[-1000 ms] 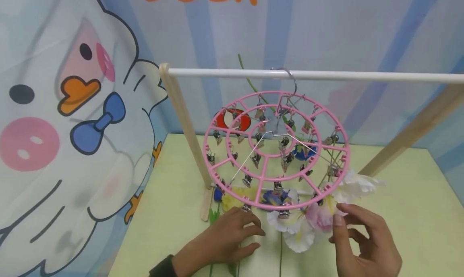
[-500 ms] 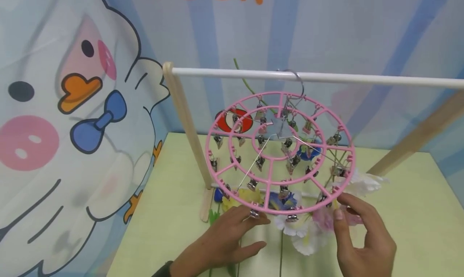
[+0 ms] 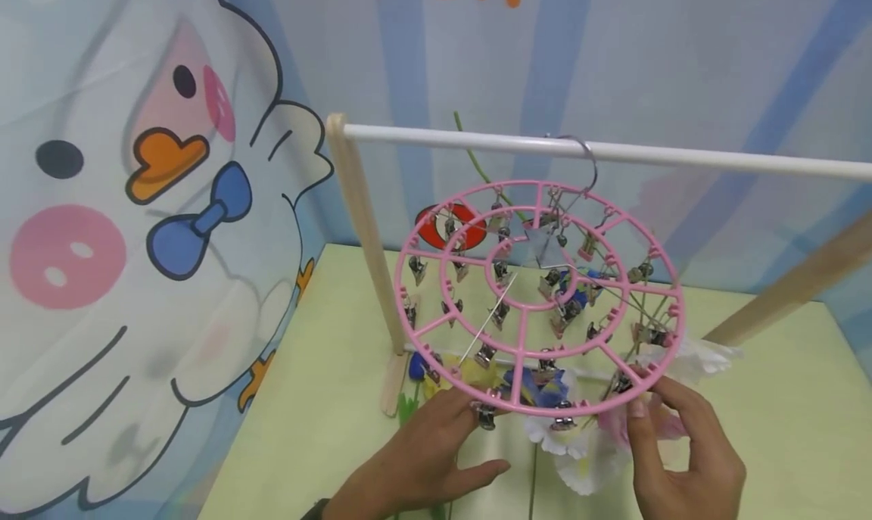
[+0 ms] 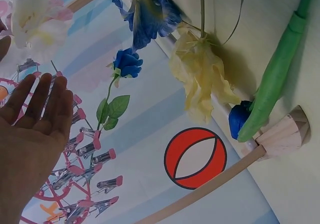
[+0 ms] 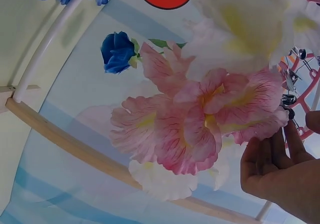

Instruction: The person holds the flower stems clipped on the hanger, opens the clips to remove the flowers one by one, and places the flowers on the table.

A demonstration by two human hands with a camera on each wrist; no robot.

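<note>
A round pink clip hanger (image 3: 521,331) with several metal clips hangs by its hook (image 3: 589,160) from a white rail. My right hand (image 3: 681,444) pinches its near right rim with thumb and index finger, beside a clip. Close to those fingers hangs a pink artificial flower (image 5: 200,119), with white flowers (image 5: 162,181) around it. My left hand (image 3: 429,444) is under the near left rim, fingers extended and holding nothing; a clip (image 3: 486,414) partly covers its fingertips. The left wrist view shows its fingers (image 4: 37,99) straight below the clips. A blue rose (image 4: 127,63) hangs head down.
The rail (image 3: 463,136) rests on wooden legs (image 3: 368,232) standing on a pale green table (image 3: 306,399). A yellow flower (image 4: 200,79), a blue flower (image 4: 150,19) and a blue bud (image 4: 240,120) lie on the table. A cartoon-printed backdrop (image 3: 136,316) stands behind.
My right hand has closed in on the hanger's rim and taken hold of it. The hanger has turned slightly, and my left fingers have gone further under its rim. The head view has shifted.
</note>
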